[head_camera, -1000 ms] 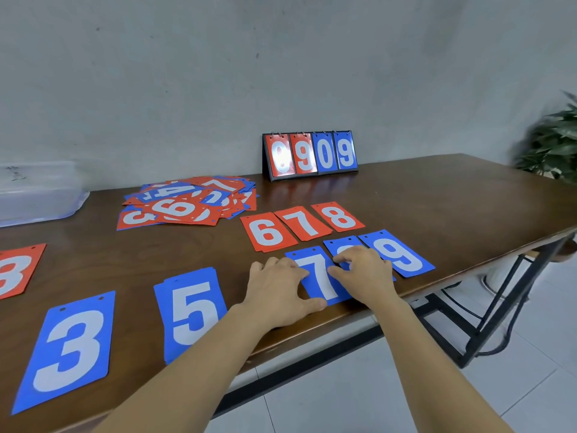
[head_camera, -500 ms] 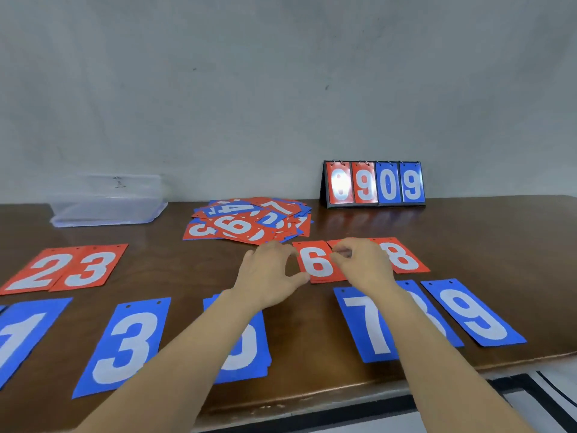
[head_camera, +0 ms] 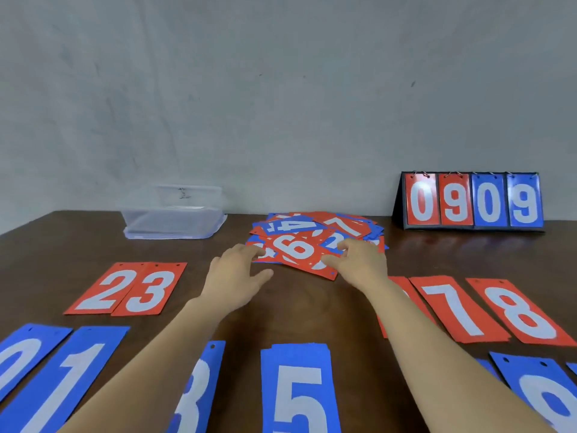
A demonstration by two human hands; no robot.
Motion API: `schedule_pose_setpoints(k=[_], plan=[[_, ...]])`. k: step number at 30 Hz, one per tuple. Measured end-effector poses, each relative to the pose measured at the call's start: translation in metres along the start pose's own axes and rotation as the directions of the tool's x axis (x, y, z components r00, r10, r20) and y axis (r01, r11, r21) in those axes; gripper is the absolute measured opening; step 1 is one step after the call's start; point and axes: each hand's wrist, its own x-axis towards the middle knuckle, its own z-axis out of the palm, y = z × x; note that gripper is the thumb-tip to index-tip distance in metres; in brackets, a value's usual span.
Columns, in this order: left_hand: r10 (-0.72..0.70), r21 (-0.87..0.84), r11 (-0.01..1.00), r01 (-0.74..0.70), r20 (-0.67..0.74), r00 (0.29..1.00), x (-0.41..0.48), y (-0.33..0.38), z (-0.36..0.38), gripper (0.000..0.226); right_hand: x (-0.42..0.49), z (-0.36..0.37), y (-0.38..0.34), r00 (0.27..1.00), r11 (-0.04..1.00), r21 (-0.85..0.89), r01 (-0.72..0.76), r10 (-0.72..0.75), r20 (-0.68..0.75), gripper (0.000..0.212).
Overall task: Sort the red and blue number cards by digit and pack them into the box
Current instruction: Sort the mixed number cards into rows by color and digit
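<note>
From the head view, both your hands are at the unsorted pile [head_camera: 315, 235] in the middle of the table [head_camera: 312, 314]. Your left hand [head_camera: 237, 271] lies wide, fingers straight, tips touching the pile's left edge and holding nothing. Your right hand [head_camera: 359, 260] has bent fingers at the right edge of the top red card [head_camera: 296, 250], with the thumb near its front edge. Whether it has the card pinched, I cannot tell.

The box [head_camera: 175, 214] sits well apart at the back left, by the wall. The scoreboard [head_camera: 471, 201] stands at the back right.

To do this step well:

- **Steady the pile.** Press it flat with your left fingertips so only one card moves.
- **Free the card.** Slide the top red card toward you with your right hand until an edge is clear, then pinch it. These cards look thin and slick, so two may come together.
- **Read the digit.** It could be a six or a nine. The small holes lie at its near edge, so it probably faces away from you.
- **Place it in the red row.** That row holds red 2 [head_camera: 103, 289] and red 3 [head_camera: 150, 290] on the left, and red 7 [head_camera: 452, 307] and red 8 [head_camera: 518, 310] on the right.
- **Check the hidden card.** Another red card [head_camera: 401, 292] lies half hidden by your right forearm, digit unreadable, so look at it first.
- **Mind your forearms.** Lift them clear of blue 5 [head_camera: 299, 392] and its neighbours.
</note>
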Motion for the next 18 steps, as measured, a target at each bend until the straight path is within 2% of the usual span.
schedule_pose_setpoints(k=[5, 9, 13, 16, 18], plan=[[-0.022, -0.052, 0.998, 0.023, 0.021, 1.0, 0.034, -0.027, 0.004, 0.049, 0.041, 0.027, -0.032, 1.0, 0.997, -0.072, -0.002, 0.004, 0.028, 0.073], [-0.016, -0.086, 0.996, 0.019, 0.037, 0.999, 0.049, -0.045, 0.009, 0.047, 0.06, 0.043, -0.043, 0.988, 0.975, -0.219, -0.045, 0.075, 0.134, 0.09], [-0.018, -0.093, 0.995, 0.022, 0.043, 0.999, 0.056, -0.051, 0.011, 0.048, 0.066, 0.045, -0.041, 0.974, 0.972, -0.212, -0.103, 0.142, 0.175, 0.103], [-0.015, -0.088, 0.996, 0.02, 0.056, 0.998, 0.058, -0.051, 0.012, 0.049, 0.064, 0.036, -0.034, 0.978, 0.968, -0.232, -0.099, 0.137, 0.155, 0.098], [-0.009, -0.089, 0.996, 0.014, 0.057, 0.998, 0.058, -0.048, 0.013, 0.049, 0.058, 0.031, -0.025, 0.993, 0.958, -0.278, -0.068, 0.092, 0.076, 0.076]])
